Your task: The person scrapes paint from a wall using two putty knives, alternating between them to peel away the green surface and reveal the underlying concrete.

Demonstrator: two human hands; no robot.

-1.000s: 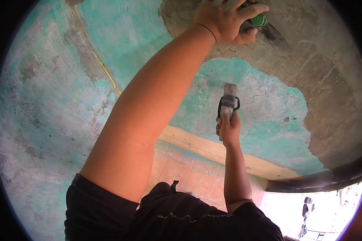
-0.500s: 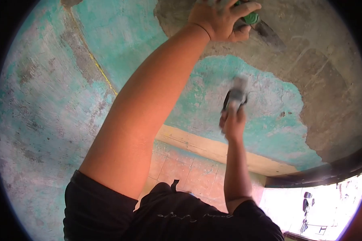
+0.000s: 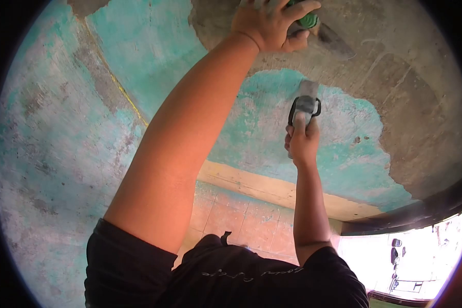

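Note:
My left hand [image 3: 264, 23] is up at the top edge of the view, its fingers bent around the green handle of a flat-bladed tool [image 3: 336, 43]. That blade points down to the right, along the bare brown patch of wall; part of the fingers is cut off by the frame. Lower and to the right, my right hand [image 3: 304, 141] is closed on a grey tool with black side loops [image 3: 306, 104], thumb along its handle. Its blurred grey end points up, over the turquoise paint just below the patch's edge. What kind of tool this is, I cannot tell.
Worn turquoise paint [image 3: 154, 46] covers much of the wall, around the bare brown area [image 3: 405, 102]. A pale ledge [image 3: 251, 179] runs along the wall's foot, above orange floor tiles [image 3: 226, 213]. Dark footwear [image 3: 395, 255] lies in the bright area at lower right.
My right hand and its tool have moved up and slightly right, and show less blur. My left hand with the green-handled tool has shifted a little left and up.

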